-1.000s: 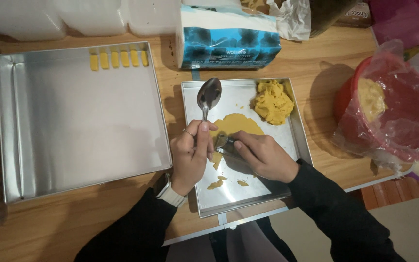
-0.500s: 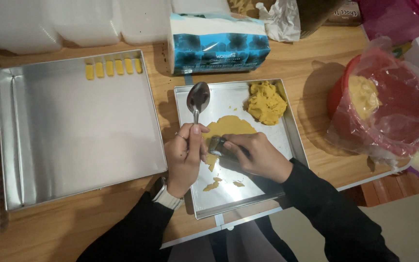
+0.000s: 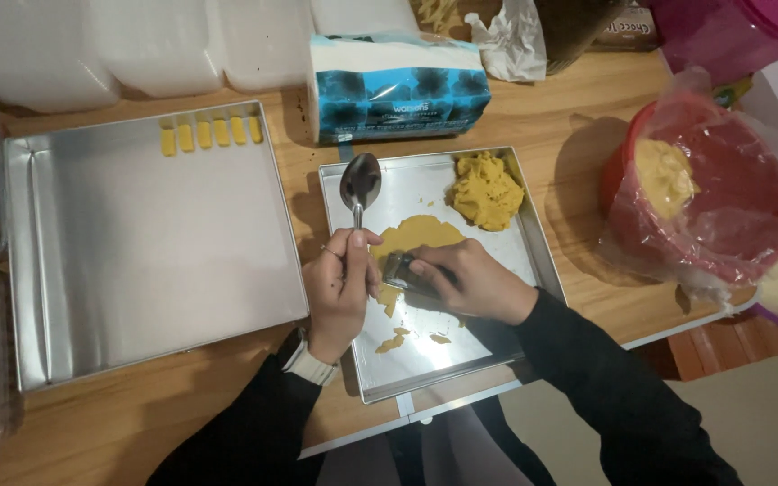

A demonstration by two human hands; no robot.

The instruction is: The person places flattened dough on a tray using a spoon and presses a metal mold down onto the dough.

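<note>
A large metal tray (image 3: 137, 261) bears 5 yellow strips (image 3: 211, 133), a red tub (image 3: 722, 189) holds perhaps dough.

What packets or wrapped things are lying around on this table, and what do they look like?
Tissue pack: behind the small tray, soft block, blue and white with dark flower shapes.
Brown packet: far edge, mostly cut off.
Crumpled white bag: beside it.
Clear plastic bag: lining the red bowl at right, holding yellow dough.

— What sits where on my counter (image 3: 533, 117)?
— Small tray (image 3: 515, 225) at centre; large tray (image 3: 137, 252) at nine o'clock, tissue pack (image 3: 398, 85) at twelve, bowl (image 3: 704, 189) at three.
— And dough?
— I see a lump (image 3: 485, 189) in the small tray's one-o'clock corner.
</note>
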